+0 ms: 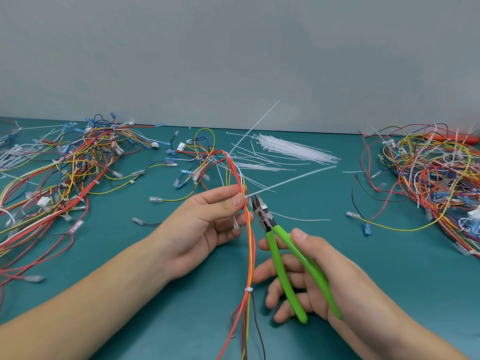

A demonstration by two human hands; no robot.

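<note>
My left hand (207,224) pinches a bundle of red, orange and yellow wires (250,245) between thumb and fingers, just left of a white cable tie (291,181) wrapped round it. The tie's long tail sticks out up and to the right. My right hand (309,281) grips green-handled cutters (283,253), whose jaws sit open at the tie's head beside my left thumb. A second, trimmed tie (248,289) binds the bundle lower down. A third tie at the bundle's top has a long tail (257,124) pointing up.
A green mat (130,255) covers the table. A big tangle of wire harnesses (65,175) lies on the left and another (431,178) on the right. A heap of loose white cable ties (291,149) lies behind the hands. A grey wall stands at the back.
</note>
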